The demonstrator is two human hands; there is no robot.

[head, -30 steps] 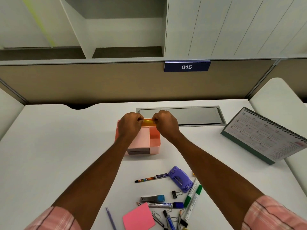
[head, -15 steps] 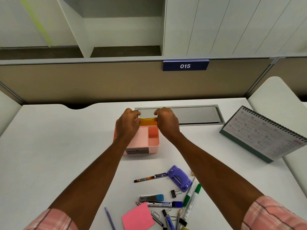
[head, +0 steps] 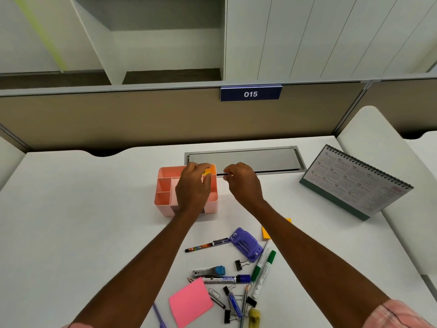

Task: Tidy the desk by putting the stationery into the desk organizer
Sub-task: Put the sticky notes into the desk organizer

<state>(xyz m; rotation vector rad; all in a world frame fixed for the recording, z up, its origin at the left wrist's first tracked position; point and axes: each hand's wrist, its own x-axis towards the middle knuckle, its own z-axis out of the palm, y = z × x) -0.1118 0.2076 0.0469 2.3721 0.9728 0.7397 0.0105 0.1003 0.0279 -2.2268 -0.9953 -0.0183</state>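
Tucking a small yellow pad [head: 208, 172] into the rear right compartment of the pink desk organizer [head: 163, 197], the person's left hand [head: 192, 185] hangs over the box with its fingers curled round the pad, pinching it just at the rim; how deep it already sits I cannot tell, because the hand hides most of that compartment. The right hand [head: 243, 183] hovers just beside the organizer's right wall, its fingers loosely curled and, as far as I can see, holding nothing. The organizer stands toward the rear middle of the counter, just in front of the metal cable hatch [head: 243, 159]. I judge this an early step: most of the stationery lies in a heap near the counter's front edge, among it a pink sticky pad [head: 190, 301], a purple hole punch [head: 246, 243], a green marker [head: 263, 265], a blue marker [head: 227, 278] and a patterned pen [head: 207, 245]. The next move likely calls for letting the yellow pad drop fully in, then reaching toward the front edge for another piece, with long pens suiting the deeper compartments.
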